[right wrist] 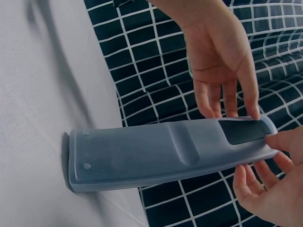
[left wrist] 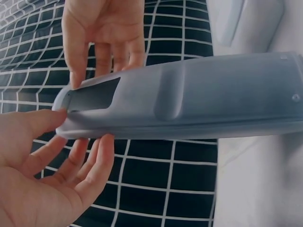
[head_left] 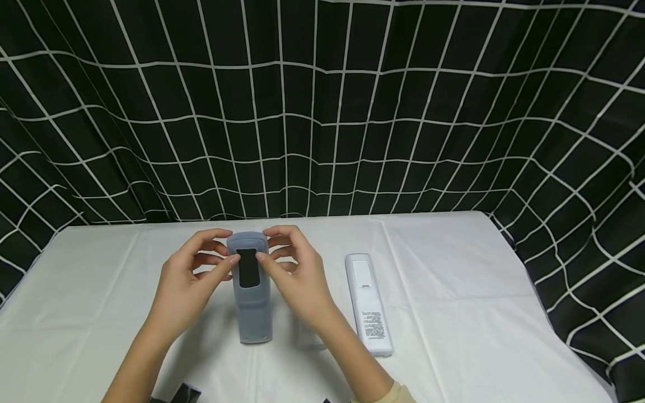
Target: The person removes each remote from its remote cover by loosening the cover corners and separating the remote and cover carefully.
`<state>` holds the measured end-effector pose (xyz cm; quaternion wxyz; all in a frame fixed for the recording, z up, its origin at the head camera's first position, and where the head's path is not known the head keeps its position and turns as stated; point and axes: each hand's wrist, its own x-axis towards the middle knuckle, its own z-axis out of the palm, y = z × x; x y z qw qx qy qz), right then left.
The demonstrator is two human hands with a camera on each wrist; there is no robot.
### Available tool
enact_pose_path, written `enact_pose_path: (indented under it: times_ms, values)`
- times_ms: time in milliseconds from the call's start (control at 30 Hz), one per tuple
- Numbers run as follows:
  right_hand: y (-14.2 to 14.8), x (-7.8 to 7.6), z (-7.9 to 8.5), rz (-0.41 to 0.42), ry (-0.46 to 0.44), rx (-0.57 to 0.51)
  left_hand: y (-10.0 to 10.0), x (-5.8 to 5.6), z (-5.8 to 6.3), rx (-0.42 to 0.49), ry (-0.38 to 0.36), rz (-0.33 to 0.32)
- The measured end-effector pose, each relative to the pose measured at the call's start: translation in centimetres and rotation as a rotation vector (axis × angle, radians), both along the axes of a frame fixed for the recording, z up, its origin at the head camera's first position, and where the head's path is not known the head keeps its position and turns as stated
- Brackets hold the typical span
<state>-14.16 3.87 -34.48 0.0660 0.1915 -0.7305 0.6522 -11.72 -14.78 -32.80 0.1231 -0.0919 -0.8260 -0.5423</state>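
Both hands hold a grey-blue remote control cover (head_left: 254, 313) by its upper end. My left hand (head_left: 194, 268) pinches the left edge, thumb in front and fingers behind. On the opposite edge my right hand (head_left: 297, 274) pinches in the same way. Between the thumbs is a rectangular window in the cover, dark in the head view. The cover (right wrist: 137, 153) tilts up from the table, its lower end at the white cloth. To the right lies a white remote control (head_left: 370, 308), back side up, with a battery lid and printed label.
A pale, see-through object (head_left: 308, 337) lies partly hidden under the right forearm. White cloth (head_left: 453, 313) covers the table. A black curtain with white grid lines (head_left: 322, 112) hangs behind and at both sides. A black piece (head_left: 186, 393) shows at the bottom edge.
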Motion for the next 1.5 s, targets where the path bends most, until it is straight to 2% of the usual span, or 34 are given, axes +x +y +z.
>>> enact_pose_path:
  times_ms: [333, 900, 1300, 1500]
  values:
    - [0.21, 0.02, -0.11, 0.013, -0.009, -0.038, -0.17, 0.22, 0.02, 0.049, 0.032, -0.023]
    - [0.27, 0.23, 0.2, 0.028, 0.053, -0.043, 0.08, 0.53, 0.1, -0.024, 0.155, 0.0]
    - [0.2, 0.31, 0.15, 0.021, 0.114, -0.017, -0.37, 0.75, 0.61, -0.126, 0.174, 0.013]
    - [0.06, 0.28, 0.11, 0.003, 0.127, -0.006, -0.63, 0.82, 0.77, -0.086, 0.15, -0.033]
